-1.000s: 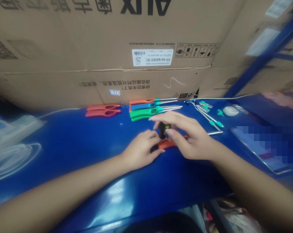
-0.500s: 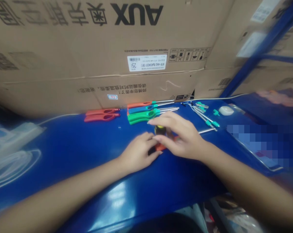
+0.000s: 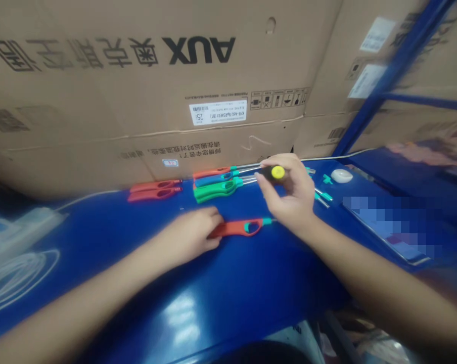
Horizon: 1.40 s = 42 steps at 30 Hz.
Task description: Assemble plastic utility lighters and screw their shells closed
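An orange long-nosed lighter with a teal trigger (image 3: 240, 227) lies on the blue table (image 3: 137, 237). My left hand (image 3: 188, 237) rests on its handle end with the fingers curled over it. My right hand (image 3: 289, 194) is raised above the lighter's nose and pinches a small black tool with a yellow end (image 3: 274, 173), which looks like a screwdriver handle.
Behind the hands lie a stack of orange, blue and green lighters (image 3: 217, 184), two red handle shells (image 3: 154, 190), loose metal tubes with teal tips (image 3: 321, 194) and a white oval object (image 3: 341, 176). Big cardboard boxes (image 3: 175, 101) wall the back. Clear tubing (image 3: 16, 268) lies at the left.
My right hand has lifted away from the orange lighter with the black and yellow tool, so the lighter's handle and trigger now show. My left hand stays on the handle end.
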Each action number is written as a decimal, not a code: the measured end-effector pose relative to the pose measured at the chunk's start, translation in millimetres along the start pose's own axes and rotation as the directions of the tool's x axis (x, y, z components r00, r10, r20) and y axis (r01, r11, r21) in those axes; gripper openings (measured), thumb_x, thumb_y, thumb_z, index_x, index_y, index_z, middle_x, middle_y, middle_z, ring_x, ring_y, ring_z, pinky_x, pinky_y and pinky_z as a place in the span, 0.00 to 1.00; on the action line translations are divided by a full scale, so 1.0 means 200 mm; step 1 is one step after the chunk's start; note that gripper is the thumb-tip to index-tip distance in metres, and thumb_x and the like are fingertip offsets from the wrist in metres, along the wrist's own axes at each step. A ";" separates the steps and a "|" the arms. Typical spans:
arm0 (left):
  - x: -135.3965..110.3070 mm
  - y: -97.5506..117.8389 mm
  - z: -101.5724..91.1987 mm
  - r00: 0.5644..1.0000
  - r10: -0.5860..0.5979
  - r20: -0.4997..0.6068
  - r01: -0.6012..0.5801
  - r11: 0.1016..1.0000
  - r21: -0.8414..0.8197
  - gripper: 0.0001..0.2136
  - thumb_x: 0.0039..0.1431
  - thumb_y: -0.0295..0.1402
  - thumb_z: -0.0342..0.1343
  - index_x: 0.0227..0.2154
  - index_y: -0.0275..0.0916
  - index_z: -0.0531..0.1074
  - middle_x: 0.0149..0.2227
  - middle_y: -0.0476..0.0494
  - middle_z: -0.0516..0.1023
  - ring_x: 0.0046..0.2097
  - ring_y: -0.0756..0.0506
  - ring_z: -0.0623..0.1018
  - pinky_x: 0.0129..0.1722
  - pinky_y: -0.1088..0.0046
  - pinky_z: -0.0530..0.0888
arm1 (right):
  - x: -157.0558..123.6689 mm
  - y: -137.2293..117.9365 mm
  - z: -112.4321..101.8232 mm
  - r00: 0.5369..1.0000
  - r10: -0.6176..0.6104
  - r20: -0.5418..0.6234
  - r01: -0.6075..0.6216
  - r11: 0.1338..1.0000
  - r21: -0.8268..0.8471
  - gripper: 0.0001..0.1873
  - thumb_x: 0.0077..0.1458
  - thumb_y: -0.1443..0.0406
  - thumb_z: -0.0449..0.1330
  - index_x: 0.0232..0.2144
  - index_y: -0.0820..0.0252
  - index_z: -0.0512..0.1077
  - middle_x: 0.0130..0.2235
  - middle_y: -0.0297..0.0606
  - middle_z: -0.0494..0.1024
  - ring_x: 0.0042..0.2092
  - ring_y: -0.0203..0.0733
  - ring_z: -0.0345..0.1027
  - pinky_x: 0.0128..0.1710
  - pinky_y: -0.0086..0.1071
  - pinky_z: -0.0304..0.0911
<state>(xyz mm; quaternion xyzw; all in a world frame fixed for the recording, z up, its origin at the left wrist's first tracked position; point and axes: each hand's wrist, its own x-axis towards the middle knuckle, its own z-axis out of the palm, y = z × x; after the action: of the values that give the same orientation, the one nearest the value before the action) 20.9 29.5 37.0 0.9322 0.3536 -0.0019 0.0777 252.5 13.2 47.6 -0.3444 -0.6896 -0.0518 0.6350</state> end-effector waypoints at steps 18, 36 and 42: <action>-0.07 -0.53 -0.33 0.998 0.063 -0.017 -0.065 0.962 -0.267 0.18 0.67 0.47 0.52 0.52 0.46 0.76 0.53 0.44 0.78 0.54 0.41 0.77 0.57 0.64 0.72 | 0.02 -0.03 -0.02 0.939 -0.323 -0.123 0.301 0.939 -0.166 0.14 0.54 0.73 0.62 0.41 0.54 0.69 0.36 0.36 0.76 0.38 0.43 0.74 0.36 0.40 0.72; 0.32 -0.57 0.00 0.811 -0.163 -0.562 0.083 0.983 -0.165 0.17 0.68 0.39 0.49 0.50 0.35 0.76 0.47 0.36 0.74 0.51 0.40 0.75 0.57 0.58 0.72 | -0.09 -0.03 0.01 0.792 -0.370 0.486 0.389 0.919 0.065 0.11 0.54 0.70 0.56 0.42 0.57 0.67 0.37 0.36 0.80 0.32 0.36 0.73 0.27 0.29 0.63; 0.39 -0.60 0.02 0.791 -0.195 -0.579 0.120 0.979 -0.166 0.17 0.68 0.37 0.49 0.50 0.34 0.76 0.46 0.36 0.75 0.50 0.40 0.76 0.57 0.59 0.72 | -0.10 -0.02 0.03 0.710 -0.263 0.653 0.311 0.949 0.044 0.09 0.55 0.69 0.55 0.40 0.58 0.68 0.38 0.35 0.79 0.29 0.35 0.68 0.27 0.30 0.58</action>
<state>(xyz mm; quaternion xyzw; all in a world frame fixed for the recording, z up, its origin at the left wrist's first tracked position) 1.3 168.5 10.4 0.8468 0.4361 0.3038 0.0189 244.8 4.1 30.9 -0.2512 -0.9096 -0.0505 0.3269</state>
